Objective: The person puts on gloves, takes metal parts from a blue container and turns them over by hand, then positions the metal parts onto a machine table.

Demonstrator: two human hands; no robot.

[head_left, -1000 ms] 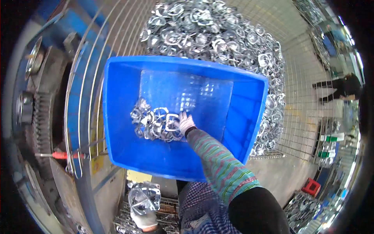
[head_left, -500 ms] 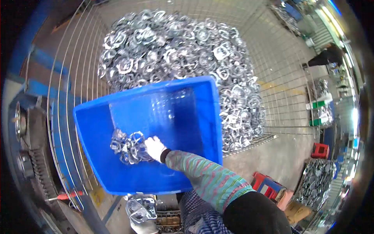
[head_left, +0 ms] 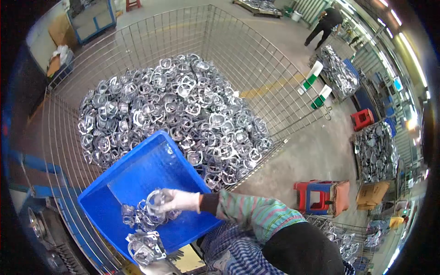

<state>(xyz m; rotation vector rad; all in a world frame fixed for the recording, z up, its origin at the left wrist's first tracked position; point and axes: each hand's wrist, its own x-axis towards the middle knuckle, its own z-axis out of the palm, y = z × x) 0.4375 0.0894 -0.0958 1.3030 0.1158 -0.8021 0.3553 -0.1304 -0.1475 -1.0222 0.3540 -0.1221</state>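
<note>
My right hand [head_left: 184, 200], in a white glove, reaches into the blue plastic bin [head_left: 149, 167]. Its fingers are closed on a ring-shaped metal casting [head_left: 155, 200], held just over a small pile of similar castings [head_left: 147, 221] at the bin's bottom. Low in the view, my gloved left hand [head_left: 161, 267] is partly cut off by the frame. It grips a larger metal casting [head_left: 145, 248] with an open frame, close to the bin's near edge. The bin tilts against the big heap of shiny castings [head_left: 183, 103].
A wire mesh cage [head_left: 270, 55] surrounds the heap. Right of it stand a red and blue stool [head_left: 316, 198], a cardboard box [head_left: 372, 195] and pallets of metal parts [head_left: 376, 151]. Another person [head_left: 326, 25] stands at the far right. Machinery [head_left: 48, 233] lies at the lower left.
My view has swung, so the bin appears lower and turned. My right hand now has a ring casting lifted from the small pile. The left hand's casting has come up beside the bin edge.
</note>
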